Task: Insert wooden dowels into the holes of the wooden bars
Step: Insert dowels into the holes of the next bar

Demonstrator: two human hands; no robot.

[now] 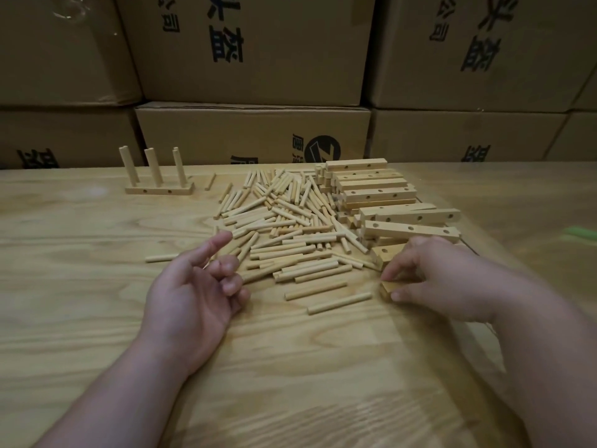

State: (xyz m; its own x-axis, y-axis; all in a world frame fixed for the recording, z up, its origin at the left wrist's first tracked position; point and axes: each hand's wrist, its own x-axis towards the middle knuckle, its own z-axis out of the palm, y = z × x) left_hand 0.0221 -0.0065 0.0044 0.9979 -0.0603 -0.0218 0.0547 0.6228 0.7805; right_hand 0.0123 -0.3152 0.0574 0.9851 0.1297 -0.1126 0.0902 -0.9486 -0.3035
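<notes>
The left hand lies on the wooden table with its palm turned up and inward, the forearm running in from the lower left. Its index finger is stretched out toward the heap, while the other fingers curl loosely toward the palm; they hold nothing.

The right hand comes in from the lower right, palm down, the wrist slightly raised. Its thumb and fingertips pinch the near end of a wooden bar, thumb on the near face and fingers on top. Most of that bar is hidden under the hand, so its long axis cannot be told for certain; the visible end faces left, toward the dowels.

The pile of dowels sprawls across the middle of the table, the sticks lying flat and pointing every which way, though many run roughly left to right. Two loose dowels lie nearest the person, between the hands, tilted slightly up to the right. One stray dowel lies just beyond the left index finger.

The stack of bars sits right of the pile, long axes running left to right, with holes showing on their facing sides.

At the far left stands a finished bar, lying flat, with three dowels upright in it, leaning slightly left.

Cardboard boxes are stacked behind the table.
</notes>
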